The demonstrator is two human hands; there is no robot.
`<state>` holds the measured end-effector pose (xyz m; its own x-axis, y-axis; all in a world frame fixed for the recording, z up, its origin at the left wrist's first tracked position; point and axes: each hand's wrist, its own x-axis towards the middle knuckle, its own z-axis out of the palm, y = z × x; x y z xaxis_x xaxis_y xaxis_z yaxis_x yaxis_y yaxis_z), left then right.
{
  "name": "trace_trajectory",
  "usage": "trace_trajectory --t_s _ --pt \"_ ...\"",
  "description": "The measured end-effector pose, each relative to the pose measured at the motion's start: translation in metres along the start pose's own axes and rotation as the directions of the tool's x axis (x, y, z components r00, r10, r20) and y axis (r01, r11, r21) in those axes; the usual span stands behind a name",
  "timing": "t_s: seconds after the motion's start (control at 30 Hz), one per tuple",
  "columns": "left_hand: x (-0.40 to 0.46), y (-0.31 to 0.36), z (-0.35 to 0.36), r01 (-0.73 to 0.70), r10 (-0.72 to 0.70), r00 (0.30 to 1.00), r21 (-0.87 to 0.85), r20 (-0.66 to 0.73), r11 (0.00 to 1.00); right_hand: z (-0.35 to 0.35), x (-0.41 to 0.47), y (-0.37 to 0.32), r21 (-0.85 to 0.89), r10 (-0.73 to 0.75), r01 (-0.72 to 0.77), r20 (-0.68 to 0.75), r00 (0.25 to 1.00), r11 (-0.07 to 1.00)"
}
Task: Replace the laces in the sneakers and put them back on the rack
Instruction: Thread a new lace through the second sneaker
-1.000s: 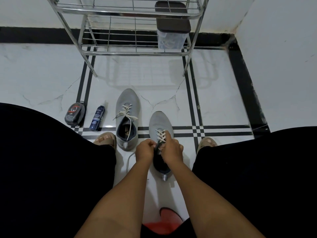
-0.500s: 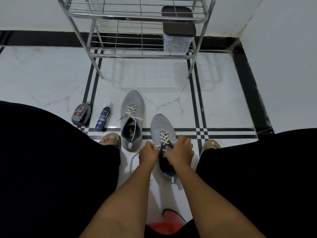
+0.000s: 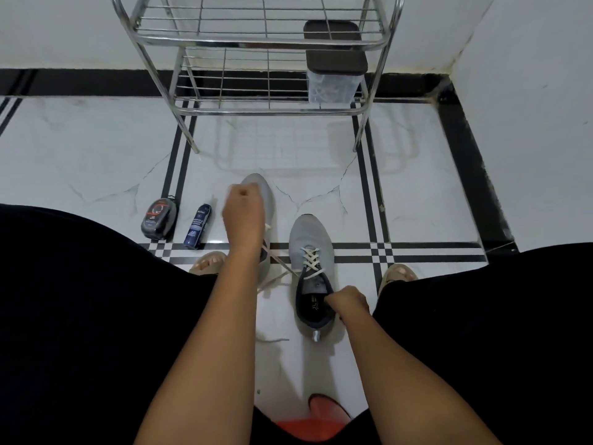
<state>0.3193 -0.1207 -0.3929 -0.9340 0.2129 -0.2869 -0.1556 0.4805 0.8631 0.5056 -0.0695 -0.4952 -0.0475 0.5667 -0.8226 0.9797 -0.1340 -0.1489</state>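
Two grey sneakers stand on the white floor between my feet. The right sneaker [image 3: 309, 242] has a cream lace [image 3: 310, 259] crossed through its eyelets. One lace end runs taut from the top eyelets up and left to my left hand [image 3: 244, 209], which is raised in a fist and grips it. That hand and forearm hide most of the left sneaker [image 3: 264, 191]. My right hand [image 3: 349, 302] grips the right side of the right sneaker's collar. The metal wire rack [image 3: 263, 43] stands against the wall ahead.
A clear box with a dark lid [image 3: 334, 77] sits on the rack's lower shelf at the right. A shoe-polish sponge [image 3: 159, 219] and a blue spray can [image 3: 198, 225] lie left of the sneakers. A wall closes the right side. Something red [image 3: 316, 419] is under me.
My left hand has pulled up and left away from the right sneaker, drawing the lace taut. My right hand has slid back from the laces to the sneaker's collar.
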Motion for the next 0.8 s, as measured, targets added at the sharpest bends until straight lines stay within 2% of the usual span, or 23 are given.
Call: trace_trajectory --t_s 0.03,0.07,0.13,0.17,0.27,0.37,0.47,0.53,0.6,0.7,0.73,0.8 --pt "0.002 -0.003 0.002 -0.053 0.006 0.981 0.240 0.192 0.969 -0.002 0.002 -0.004 -0.014 -0.079 0.078 -0.061 0.995 0.997" --pt "0.002 -0.017 0.008 -0.117 -0.053 0.936 0.448 0.347 0.886 -0.003 0.002 -0.008 -0.027 -0.160 0.157 -0.113 0.981 0.987" --pt "-0.007 -0.059 0.023 -0.182 -0.177 0.874 0.642 0.453 0.745 -0.001 0.005 -0.015 -0.045 -0.286 0.283 -0.182 0.941 0.958" --pt "-0.016 -0.083 0.030 -0.166 -0.213 0.863 0.654 0.459 0.738 0.000 0.005 -0.017 -0.057 -0.321 0.316 -0.211 0.923 0.947" --pt "-0.045 -0.131 0.043 -0.085 -0.259 0.841 0.588 0.475 0.804 0.005 0.008 -0.016 -0.127 -0.362 0.340 -0.259 0.895 0.932" --pt "-0.041 -0.136 0.043 0.021 -0.325 0.846 0.581 0.423 0.813 0.005 0.011 -0.014 -0.156 -0.362 0.329 -0.290 0.886 0.931" --pt "-0.029 -0.140 0.040 0.207 -0.469 0.836 0.628 0.285 0.750 0.005 0.013 -0.015 -0.150 -0.331 0.298 -0.304 0.893 0.943" --pt "-0.029 -0.144 0.039 0.209 -0.506 0.820 0.682 0.269 0.701 0.008 0.012 -0.016 -0.146 -0.328 0.297 -0.296 0.897 0.944" --pt "-0.035 -0.145 0.042 0.141 -0.466 0.842 0.723 0.273 0.677 0.010 0.012 -0.016 -0.161 -0.335 0.300 -0.288 0.897 0.940" --pt "-0.039 -0.141 0.043 0.035 -0.225 0.955 0.682 0.192 0.730 0.006 0.015 -0.017 -0.185 -0.357 0.318 -0.246 0.901 0.930" --pt "-0.038 -0.141 0.046 -0.059 -0.115 0.971 0.673 0.211 0.738 0.005 0.015 -0.016 -0.197 -0.369 0.328 -0.234 0.900 0.924" --pt "-0.035 -0.143 0.053 -0.282 0.022 0.929 0.668 0.370 0.689 0.006 0.014 -0.016 -0.208 -0.388 0.346 -0.223 0.894 0.915"
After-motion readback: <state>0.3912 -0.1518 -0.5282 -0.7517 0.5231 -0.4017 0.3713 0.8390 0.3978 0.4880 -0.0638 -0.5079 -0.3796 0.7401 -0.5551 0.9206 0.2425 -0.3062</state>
